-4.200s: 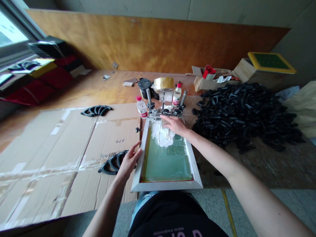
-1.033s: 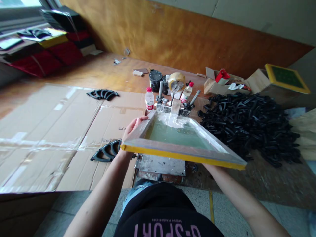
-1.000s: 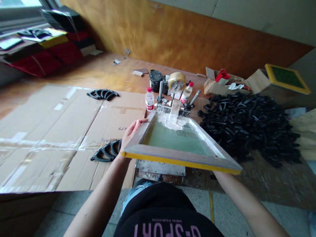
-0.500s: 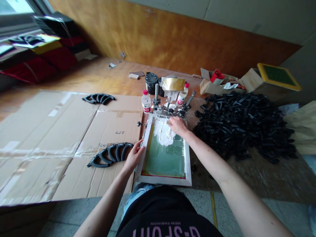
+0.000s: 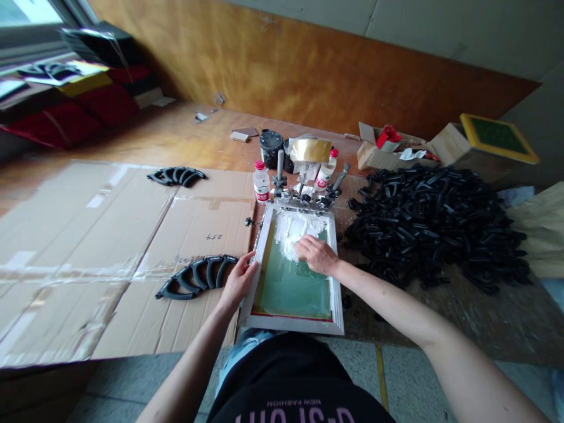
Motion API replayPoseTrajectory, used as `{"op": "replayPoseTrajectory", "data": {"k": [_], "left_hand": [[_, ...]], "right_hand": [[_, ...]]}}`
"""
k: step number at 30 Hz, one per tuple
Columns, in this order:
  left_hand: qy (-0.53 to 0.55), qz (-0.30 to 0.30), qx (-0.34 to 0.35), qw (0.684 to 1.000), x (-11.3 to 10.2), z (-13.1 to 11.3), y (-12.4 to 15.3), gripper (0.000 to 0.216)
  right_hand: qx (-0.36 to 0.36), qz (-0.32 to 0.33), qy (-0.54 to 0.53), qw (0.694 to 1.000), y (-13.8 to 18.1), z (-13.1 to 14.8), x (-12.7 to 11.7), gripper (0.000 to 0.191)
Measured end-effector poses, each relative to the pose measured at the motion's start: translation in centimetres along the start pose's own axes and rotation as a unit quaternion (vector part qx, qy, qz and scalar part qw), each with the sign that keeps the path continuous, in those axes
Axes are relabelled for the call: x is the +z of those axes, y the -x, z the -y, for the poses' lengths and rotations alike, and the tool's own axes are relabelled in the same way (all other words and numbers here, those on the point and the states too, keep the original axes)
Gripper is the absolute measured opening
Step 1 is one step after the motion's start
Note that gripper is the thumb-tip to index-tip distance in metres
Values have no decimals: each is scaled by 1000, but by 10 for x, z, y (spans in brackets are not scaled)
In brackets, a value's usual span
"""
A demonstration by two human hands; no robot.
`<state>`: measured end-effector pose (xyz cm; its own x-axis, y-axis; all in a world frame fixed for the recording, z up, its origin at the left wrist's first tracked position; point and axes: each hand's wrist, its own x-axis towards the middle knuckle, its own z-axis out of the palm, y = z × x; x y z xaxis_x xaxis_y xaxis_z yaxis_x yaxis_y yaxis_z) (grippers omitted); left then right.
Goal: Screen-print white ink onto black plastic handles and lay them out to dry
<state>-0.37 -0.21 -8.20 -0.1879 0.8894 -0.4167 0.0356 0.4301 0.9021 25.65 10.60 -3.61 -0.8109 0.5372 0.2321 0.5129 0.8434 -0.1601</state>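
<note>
A silk-screen frame [image 5: 338, 294] with a green mesh lies in front of me, its far end at a metal hinge clamp [image 5: 299, 202]. Thick white ink [image 5: 288, 229] is smeared over the far part of the mesh. My right hand [image 5: 318, 255] is closed over the mesh at the near edge of the ink, pinching a small pale scraper that the fingers mostly hide. At the frame's left rail, my left hand [image 5: 241, 276] grips the edge with thumb and fingers. Just left of that hand lies a row of black curved plastic parts [image 5: 198, 276] on cardboard.
Another row of black parts [image 5: 177, 175] lies farther back on the cardboard [image 5: 88, 235]. A large heap of black parts [image 5: 436, 229] covers the right side. Behind the clamp stand two red-capped bottles [image 5: 261, 185], dark tubs [image 5: 270, 147] and a tape roll [image 5: 311, 150]. An open carton [image 5: 372, 155] sits back right.
My right hand has come toward me from the far end of the mesh, and the white ink there is spread differently. My left hand has stayed at the frame's edge.
</note>
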Motion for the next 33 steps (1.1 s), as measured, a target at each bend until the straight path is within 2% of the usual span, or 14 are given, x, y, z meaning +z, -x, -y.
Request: {"op": "replayPoseTrajectory", "data": {"k": [3, 5, 9, 11, 13, 16, 18, 19, 21, 23, 25, 27, 30, 33], "left_hand": [[-2, -3, -4, 1000, 0, -4, 2, 70], [-1, 0, -8, 1000, -1, -11, 6, 71], [18, 23, -16, 999, -8, -42, 18, 77], [27, 24, -2, 999, -12, -62, 24, 74], [35, 13, 19, 999, -14, -82, 26, 67], [85, 11, 68, 994, -11, -111, 18, 61], [137, 10, 140, 981, -5, -130, 8, 57], [156, 8, 173, 972, -1, -139, 3, 55], [179, 0, 202, 963, 8, -156, -8, 54], [195, -16, 189, 962, 16, -164, -14, 54], [210, -44, 169, 962, 23, -158, -13, 53], [205, -47, 132, 969, 31, -138, -5, 51], [162, 26, 16, 986, 46, -92, 22, 51], [170, 78, -80, 979, 61, -51, 52, 60]], "right_hand": [[-9, -1, -33, 999, 3, 1, 0, 15], [48, -23, -53, 997, -11, -8, -9, 18], [201, -62, -43, 977, -56, -40, -33, 51], [258, -65, -12, 964, -65, -58, -47, 53], [301, -95, 9, 949, -56, -76, -61, 49], [385, -157, 10, 910, -19, -100, -70, 40], [429, -150, 8, 891, 8, -105, -62, 37], [434, -133, 7, 891, 19, -103, -53, 37], [415, -99, -5, 905, 32, -87, -29, 32], [360, -73, -43, 929, 35, -63, -3, 24], [295, -48, -81, 951, 33, -42, 15, 33], [249, -24, -107, 962, 28, -29, 20, 33], [217, -17, -130, 967, 21, -14, 9, 11], [135, -38, -136, 981, 8, 18, -2, 8]]}}
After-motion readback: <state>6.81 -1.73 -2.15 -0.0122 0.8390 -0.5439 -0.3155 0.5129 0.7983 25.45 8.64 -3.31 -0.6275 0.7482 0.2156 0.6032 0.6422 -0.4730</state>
